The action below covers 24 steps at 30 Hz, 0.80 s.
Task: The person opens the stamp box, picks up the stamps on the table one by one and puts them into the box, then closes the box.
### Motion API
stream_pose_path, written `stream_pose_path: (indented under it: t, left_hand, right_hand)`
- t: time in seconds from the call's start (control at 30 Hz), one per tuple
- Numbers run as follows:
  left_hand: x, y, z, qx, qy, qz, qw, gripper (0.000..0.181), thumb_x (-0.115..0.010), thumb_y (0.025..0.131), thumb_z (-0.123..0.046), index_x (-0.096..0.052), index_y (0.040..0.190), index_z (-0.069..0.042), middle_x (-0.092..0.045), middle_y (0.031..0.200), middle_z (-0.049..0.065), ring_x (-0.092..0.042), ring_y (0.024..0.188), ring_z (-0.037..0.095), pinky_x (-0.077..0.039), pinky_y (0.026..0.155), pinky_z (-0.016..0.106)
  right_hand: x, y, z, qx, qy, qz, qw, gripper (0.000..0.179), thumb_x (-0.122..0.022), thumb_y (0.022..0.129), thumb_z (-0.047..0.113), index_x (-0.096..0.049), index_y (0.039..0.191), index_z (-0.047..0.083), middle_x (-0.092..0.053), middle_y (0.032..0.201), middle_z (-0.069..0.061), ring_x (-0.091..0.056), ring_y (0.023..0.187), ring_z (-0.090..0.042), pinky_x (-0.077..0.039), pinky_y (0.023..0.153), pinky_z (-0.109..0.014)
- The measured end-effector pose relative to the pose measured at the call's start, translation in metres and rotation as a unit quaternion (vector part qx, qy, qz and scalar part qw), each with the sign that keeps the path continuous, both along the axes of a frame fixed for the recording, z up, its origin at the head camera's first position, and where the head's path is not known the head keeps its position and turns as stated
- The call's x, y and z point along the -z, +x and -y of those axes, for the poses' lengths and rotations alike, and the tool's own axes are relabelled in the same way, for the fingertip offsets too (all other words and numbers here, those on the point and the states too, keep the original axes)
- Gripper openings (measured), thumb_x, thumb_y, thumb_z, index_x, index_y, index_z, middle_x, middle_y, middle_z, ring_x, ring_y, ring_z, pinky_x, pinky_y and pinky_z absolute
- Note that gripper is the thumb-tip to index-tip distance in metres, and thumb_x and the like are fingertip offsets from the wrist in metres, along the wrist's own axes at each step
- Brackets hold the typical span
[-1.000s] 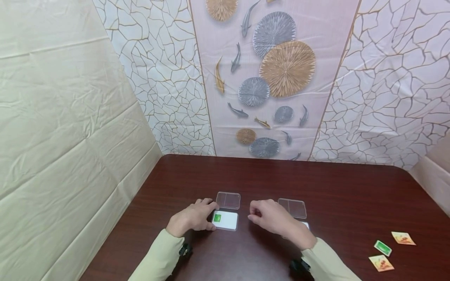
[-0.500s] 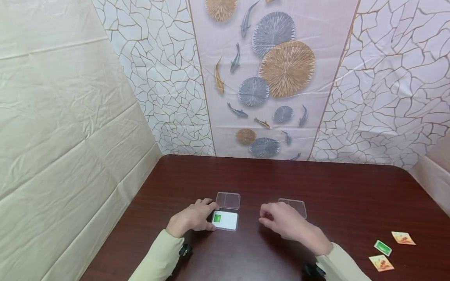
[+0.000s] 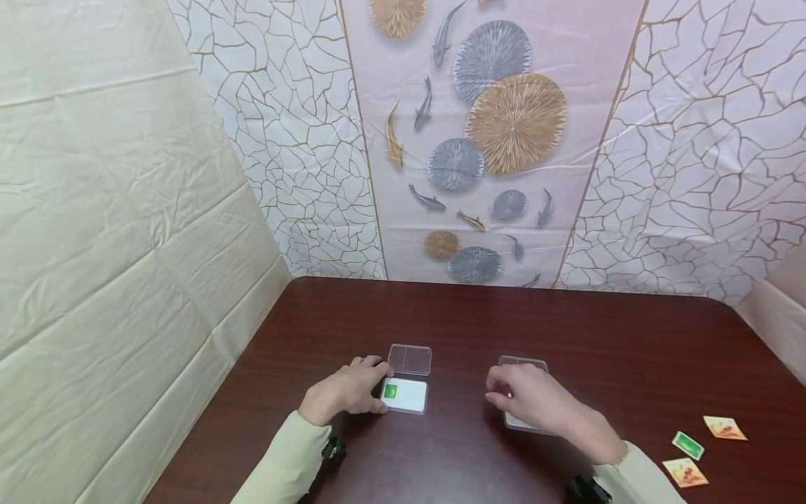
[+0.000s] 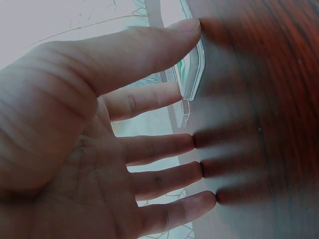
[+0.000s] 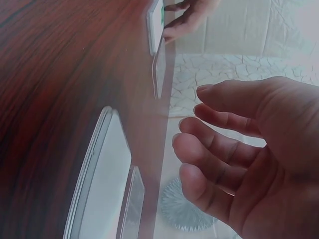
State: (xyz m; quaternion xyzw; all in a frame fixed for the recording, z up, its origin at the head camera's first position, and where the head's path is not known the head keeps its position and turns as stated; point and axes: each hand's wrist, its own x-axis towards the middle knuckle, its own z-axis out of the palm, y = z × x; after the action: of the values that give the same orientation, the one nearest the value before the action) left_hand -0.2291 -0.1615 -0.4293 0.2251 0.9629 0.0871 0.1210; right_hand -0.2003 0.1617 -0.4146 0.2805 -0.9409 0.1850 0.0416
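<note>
Low in the middle of the head view, a white-filled clear case with a green patch lies on the dark reddish surface, its clear lid just above it in the frame. The left hand is at the case's left edge, grip wide, thumb and index finger at two corners, the other fingertips down on the surface. To the right, the right hand stands in front of a second case and its lid, hiding much of both; this grip is loosely curled around nothing, apart from the case in the right wrist view. At the lower right, a green packet lies between two orange-and-cream packets. Behind the surface hangs a backdrop printed with fish and discs; plain cream cloth fills the left of the frame.
</note>
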Motion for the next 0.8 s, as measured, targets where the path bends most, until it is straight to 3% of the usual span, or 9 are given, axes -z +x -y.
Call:
stream_pose_path:
  t: [0.3,0.5,0.8]
  left_hand:
    - [0.000,0.000,0.000,-0.004,-0.008,0.006,0.9999,0.054,-0.079,0.081,-0.034,-0.056,0.128,-0.018,-0.049,0.143,0.011,-0.049,0.123,0.031,-0.042,0.102,0.049]
    - [0.000,-0.001,0.001,-0.006,-0.008,0.006,0.9999,0.054,-0.079,0.081,-0.034,-0.057,0.128,-0.018,-0.048,0.143,0.011,-0.048,0.125,0.031,-0.042,0.103,0.049]
    - [0.000,-0.001,0.000,-0.005,-0.006,0.007,0.9999,0.054,-0.079,0.081,-0.034,-0.057,0.127,-0.018,-0.049,0.143,0.012,-0.049,0.124,0.032,-0.042,0.103,0.049]
  right_hand:
    - [0.001,0.001,-0.019,-0.018,-0.013,0.006,0.9997,0.015,-0.074,0.086,0.019,-0.061,0.081,0.026,-0.060,0.077,0.019,-0.058,0.072,0.002,-0.048,0.063,-0.025]
    - [-0.002,0.003,-0.031,-0.020,-0.013,0.011,0.9996,0.014,-0.074,0.085,0.017,-0.062,0.083,0.024,-0.060,0.077,0.018,-0.051,0.068,0.002,-0.044,0.060,-0.023]
    - [-0.002,0.004,-0.044,-0.008,-0.005,0.006,0.9999,0.013,-0.076,0.083,0.016,-0.065,0.086,0.021,-0.062,0.079,0.015,-0.055,0.070,0.000,-0.046,0.060,-0.024]
